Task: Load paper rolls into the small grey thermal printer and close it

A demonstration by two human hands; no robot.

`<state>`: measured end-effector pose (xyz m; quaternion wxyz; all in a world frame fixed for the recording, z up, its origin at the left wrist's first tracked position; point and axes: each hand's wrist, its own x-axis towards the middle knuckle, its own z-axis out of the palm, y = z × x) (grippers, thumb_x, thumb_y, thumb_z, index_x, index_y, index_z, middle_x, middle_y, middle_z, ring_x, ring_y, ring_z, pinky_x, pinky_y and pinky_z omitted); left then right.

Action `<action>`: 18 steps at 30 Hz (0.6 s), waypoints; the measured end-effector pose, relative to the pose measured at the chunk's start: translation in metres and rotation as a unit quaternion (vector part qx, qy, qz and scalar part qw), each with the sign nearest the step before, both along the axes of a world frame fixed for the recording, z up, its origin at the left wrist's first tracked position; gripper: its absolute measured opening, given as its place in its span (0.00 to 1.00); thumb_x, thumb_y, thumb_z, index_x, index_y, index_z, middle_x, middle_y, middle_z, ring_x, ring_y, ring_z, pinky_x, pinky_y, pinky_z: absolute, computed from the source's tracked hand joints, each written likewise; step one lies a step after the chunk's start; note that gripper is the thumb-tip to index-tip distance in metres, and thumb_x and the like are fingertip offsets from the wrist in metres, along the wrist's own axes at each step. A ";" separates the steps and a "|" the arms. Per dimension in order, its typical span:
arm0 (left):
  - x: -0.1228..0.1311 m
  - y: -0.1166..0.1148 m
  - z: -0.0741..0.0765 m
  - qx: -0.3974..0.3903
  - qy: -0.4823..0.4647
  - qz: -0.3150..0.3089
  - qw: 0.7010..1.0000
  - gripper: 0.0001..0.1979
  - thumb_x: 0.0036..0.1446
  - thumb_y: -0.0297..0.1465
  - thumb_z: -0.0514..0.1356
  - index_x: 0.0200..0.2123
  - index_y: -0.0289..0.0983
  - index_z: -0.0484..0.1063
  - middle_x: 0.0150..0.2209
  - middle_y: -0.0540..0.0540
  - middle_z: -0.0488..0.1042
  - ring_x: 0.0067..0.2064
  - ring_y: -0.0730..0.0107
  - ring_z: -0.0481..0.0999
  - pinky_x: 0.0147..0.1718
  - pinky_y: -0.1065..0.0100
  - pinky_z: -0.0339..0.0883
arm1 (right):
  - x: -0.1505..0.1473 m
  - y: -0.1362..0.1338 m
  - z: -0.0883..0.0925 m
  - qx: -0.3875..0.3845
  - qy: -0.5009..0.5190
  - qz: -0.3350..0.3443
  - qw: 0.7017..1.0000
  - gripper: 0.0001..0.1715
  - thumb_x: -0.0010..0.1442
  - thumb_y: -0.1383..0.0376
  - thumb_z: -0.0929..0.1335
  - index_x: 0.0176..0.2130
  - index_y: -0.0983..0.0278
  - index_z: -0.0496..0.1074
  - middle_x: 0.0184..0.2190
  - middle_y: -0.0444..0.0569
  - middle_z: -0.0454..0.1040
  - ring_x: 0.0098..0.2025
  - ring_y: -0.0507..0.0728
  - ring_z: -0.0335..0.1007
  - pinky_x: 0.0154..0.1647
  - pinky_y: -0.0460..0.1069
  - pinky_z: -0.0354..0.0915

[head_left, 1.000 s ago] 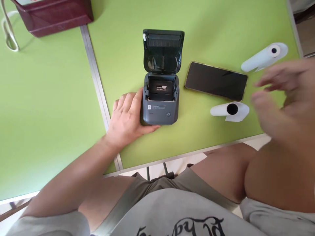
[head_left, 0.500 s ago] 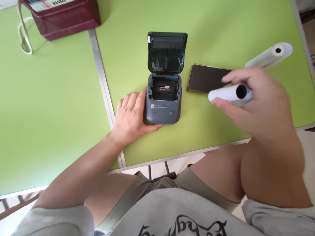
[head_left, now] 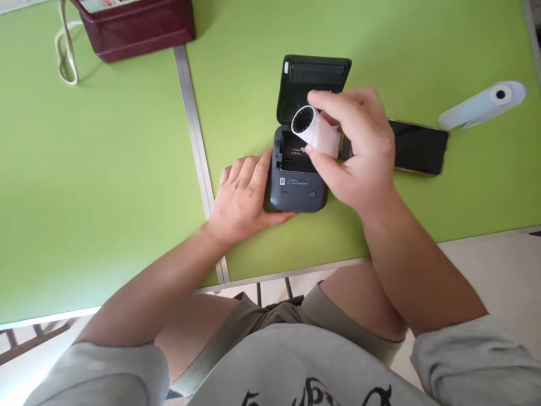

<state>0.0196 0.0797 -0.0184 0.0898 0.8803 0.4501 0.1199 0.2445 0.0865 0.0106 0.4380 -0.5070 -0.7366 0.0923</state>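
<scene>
A dark grey label printer (head_left: 296,194) stands on the green table with its dark lid (head_left: 315,76) swung up and back, baring the paper bay. My left hand (head_left: 243,194) grips it from the left, fingers along its side and thumb at the front edge. Held over the right part of the bay is a small white paper roll (head_left: 323,135), pinched between the thumb and fingers of my right hand (head_left: 366,149). The roll is tilted, its wide hollow core facing up and left. My right hand hides the printer's right side.
A black phone (head_left: 420,148) lies right of the printer, partly behind my right hand. Farther right is another white roll (head_left: 471,107) with a narrow core. A dark red box (head_left: 143,34) with a pale cord (head_left: 70,62) sits at the back left. A metal seam (head_left: 192,121) crosses the table.
My right hand has carried the white roll left, from in front of the phone to above the printer's bay. My left hand keeps its grip. The whole view has shifted slightly.
</scene>
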 end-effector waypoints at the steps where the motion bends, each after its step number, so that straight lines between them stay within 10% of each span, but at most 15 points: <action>1: 0.000 0.000 0.001 0.000 0.001 -0.002 1.000 0.59 0.50 0.65 0.65 0.71 0.30 0.57 0.57 0.29 0.73 0.58 0.35 0.74 0.54 0.49 0.66 | 0.002 0.001 -0.004 -0.018 -0.004 -0.009 1.000 0.22 0.63 0.67 0.68 0.56 0.53 0.71 0.50 0.52 0.78 0.54 0.64 0.77 0.58 0.61 0.75; 9: -0.002 0.001 0.001 0.004 0.002 -0.010 1.000 0.58 0.51 0.65 0.65 0.71 0.28 0.57 0.56 0.28 0.74 0.57 0.34 0.74 0.52 0.49 0.66 | 0.007 0.006 -0.016 -0.052 -0.016 -0.004 0.999 0.03 0.64 0.64 0.68 0.40 0.55 0.72 0.48 0.49 0.82 0.53 0.64 0.79 0.56 0.62 0.75; 18: -0.002 0.000 -0.002 0.003 -0.036 -0.005 0.999 0.61 0.50 0.64 0.66 0.74 0.31 0.51 0.59 0.28 0.74 0.58 0.37 0.74 0.55 0.48 0.66 | 0.002 -0.001 -0.003 -0.074 0.001 0.016 0.997 0.06 0.62 0.64 0.68 0.31 0.56 0.71 0.40 0.49 0.80 0.46 0.62 0.77 0.51 0.61 0.74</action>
